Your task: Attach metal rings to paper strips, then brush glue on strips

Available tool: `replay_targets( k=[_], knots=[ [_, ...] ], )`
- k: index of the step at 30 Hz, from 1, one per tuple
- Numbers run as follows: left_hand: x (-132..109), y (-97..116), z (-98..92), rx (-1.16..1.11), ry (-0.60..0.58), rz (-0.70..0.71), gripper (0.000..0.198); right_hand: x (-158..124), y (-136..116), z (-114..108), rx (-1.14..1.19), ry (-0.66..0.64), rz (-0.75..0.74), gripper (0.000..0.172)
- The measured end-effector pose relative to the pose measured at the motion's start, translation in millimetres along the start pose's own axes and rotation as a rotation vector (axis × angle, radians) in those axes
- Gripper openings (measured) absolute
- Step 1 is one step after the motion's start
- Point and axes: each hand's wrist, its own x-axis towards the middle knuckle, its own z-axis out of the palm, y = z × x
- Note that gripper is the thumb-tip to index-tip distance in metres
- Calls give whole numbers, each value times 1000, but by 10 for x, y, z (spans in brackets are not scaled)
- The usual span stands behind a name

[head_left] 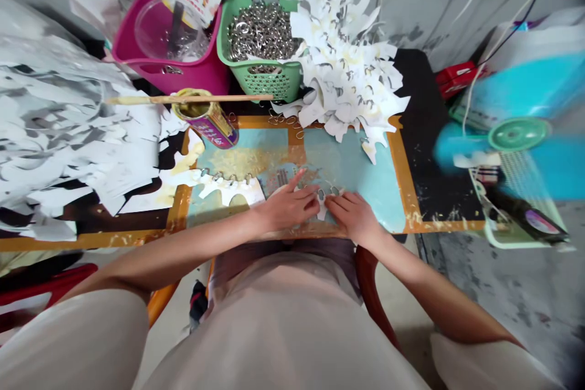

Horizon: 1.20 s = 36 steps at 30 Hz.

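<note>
Workshop with glue-smeared board (347, 161), metal rings (260, 33)

a green lattice basket (258, 82), a magenta tub (137, 64), and white paper cutouts (342, 67) smeared yellow

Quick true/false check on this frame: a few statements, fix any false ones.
1. The metal rings are in the green plastic basket. True.
2. The left hand and right hand are both at a white cut-out on the board. True.
3. The blue fan stands left of the board. False: it stands to the right.
4. The wooden stick lies in the pink tub. False: it lies across the open can.
</note>
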Motion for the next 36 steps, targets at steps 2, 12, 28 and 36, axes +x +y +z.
replay_targets(
  k=[2,12,28,36],
  knots=[
    [-32,47,-34,-2,-44,-29,24,-27,-71,-38,-28,-8,27,29],
    [-110,227,-41,-187,-19,-367,38,201,298,-298,206,274,585,30],
    [24,735,-575,-1335,261,-1173,42,329,-213,-714,946,73,488,16],
    [428,601,-582,-1750,542,-1230,59,262,-630,-724,1351,292,455,38]
  ],
)
